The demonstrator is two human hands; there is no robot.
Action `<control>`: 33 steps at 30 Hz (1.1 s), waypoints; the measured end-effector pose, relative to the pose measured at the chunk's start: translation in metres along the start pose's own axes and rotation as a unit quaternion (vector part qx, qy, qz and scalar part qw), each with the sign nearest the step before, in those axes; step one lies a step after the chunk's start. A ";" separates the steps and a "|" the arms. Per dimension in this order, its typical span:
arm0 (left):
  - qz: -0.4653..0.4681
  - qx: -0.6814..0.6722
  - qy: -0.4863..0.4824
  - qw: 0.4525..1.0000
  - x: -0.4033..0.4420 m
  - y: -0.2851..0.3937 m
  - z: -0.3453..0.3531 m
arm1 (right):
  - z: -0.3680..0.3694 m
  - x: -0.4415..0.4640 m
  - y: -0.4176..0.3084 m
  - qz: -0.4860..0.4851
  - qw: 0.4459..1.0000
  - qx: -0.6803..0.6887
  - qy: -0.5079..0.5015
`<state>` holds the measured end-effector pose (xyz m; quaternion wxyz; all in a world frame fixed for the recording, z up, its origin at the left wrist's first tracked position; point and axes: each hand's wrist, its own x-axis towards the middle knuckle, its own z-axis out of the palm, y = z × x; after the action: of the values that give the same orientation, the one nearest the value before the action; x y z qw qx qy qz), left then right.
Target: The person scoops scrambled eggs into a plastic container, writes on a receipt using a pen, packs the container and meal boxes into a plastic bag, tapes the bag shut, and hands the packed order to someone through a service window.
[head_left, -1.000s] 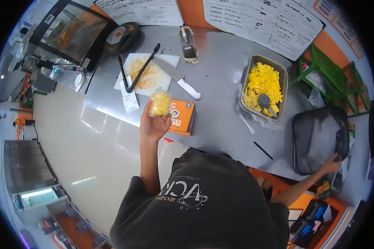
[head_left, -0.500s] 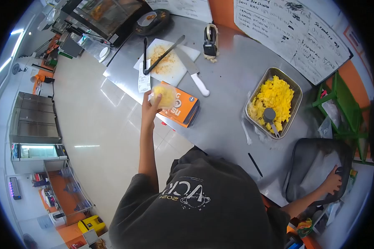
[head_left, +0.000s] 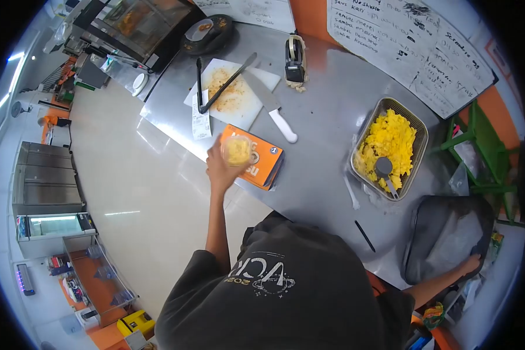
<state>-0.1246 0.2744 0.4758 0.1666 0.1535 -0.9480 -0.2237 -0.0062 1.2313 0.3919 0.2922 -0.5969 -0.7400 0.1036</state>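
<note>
In the head view, a tub of yellow food is held in the left hand's grip, over the orange box. Right of the box, a black bag is touched by the right hand, whose grip state cannot be told. Beyond the box, a cutting board is set on the counter.

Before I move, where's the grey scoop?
In the head view, the grey scoop is on the right, resting on the yellow food toward the near end of the mesh-sided container.
</note>
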 end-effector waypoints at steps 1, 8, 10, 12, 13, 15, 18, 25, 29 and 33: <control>-0.011 0.028 -0.010 0.999 -0.002 0.012 -0.001 | -0.042 -0.053 -0.047 0.062 0.996 0.039 0.041; -0.106 -0.341 -0.126 0.926 0.016 0.025 -0.025 | -0.182 -0.160 -0.106 -0.004 0.979 -0.040 0.201; -0.104 -0.454 -0.184 0.865 0.025 0.017 -0.039 | -0.223 -0.220 -0.148 -0.043 0.965 0.034 0.258; -0.088 -0.503 -0.199 0.836 0.032 0.022 -0.055 | -0.256 -0.274 -0.193 -0.115 0.948 0.153 0.254; -0.079 -0.527 -0.207 0.820 0.037 0.024 -0.062 | -0.275 -0.308 -0.224 -0.150 0.933 0.220 0.244; -0.046 -0.567 -0.225 0.791 0.043 0.023 -0.071 | -0.295 -0.350 -0.260 -0.095 0.948 0.191 0.237; -0.034 -0.636 -0.247 0.731 0.050 0.014 -0.074 | -0.302 -0.386 -0.289 -0.096 0.956 0.167 0.219; -0.039 -0.595 -0.252 0.762 0.043 0.019 -0.080 | -0.232 -0.438 -0.354 -0.242 0.884 0.395 -0.058; 0.002 -0.358 -0.231 0.905 0.043 0.014 -0.067 | -0.170 -0.446 -0.365 -0.358 0.894 0.233 -0.132; 0.018 -0.261 -0.201 0.944 0.037 0.011 -0.038 | -0.086 -0.450 -0.356 -0.416 0.887 0.155 -0.131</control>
<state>-0.1457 0.2563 0.5221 0.0107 0.0393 -0.8726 -0.4868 -0.1988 0.6953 0.5019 0.2983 -0.1628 -0.9262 0.1633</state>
